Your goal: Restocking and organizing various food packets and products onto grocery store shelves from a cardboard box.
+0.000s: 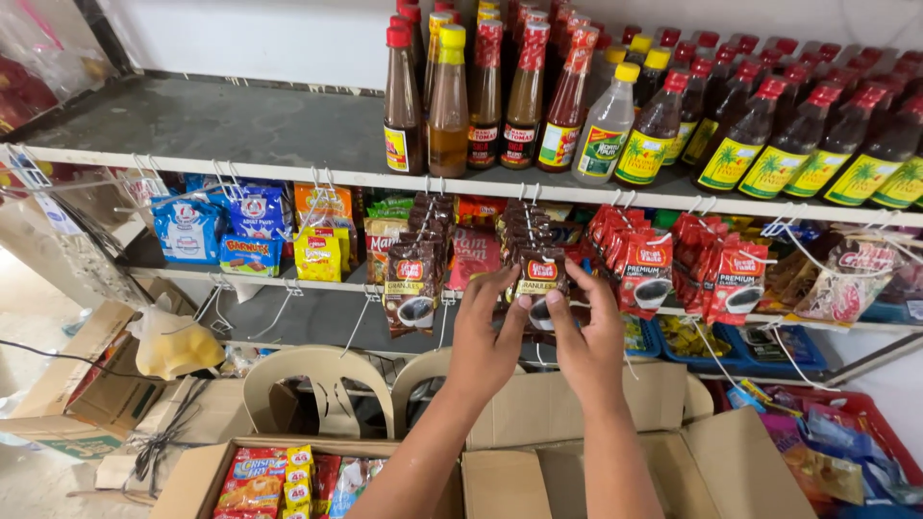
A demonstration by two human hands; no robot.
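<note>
Your left hand and right hand meet at a dark brown coffee sachet hanging on a wire hook below the upper shelf; each grip is nearly closed — fingertips pinching the sachet's side edges, left on its left, right on its right; red sachets hang just beside it; sauce bottles stand above; an open cardboard box sits under your forearms.

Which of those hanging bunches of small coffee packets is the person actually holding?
The dark brown bunch in the middle, pinched between left hand and right hand. The brown bunch to its left and the red bunches hang untouched.
</note>
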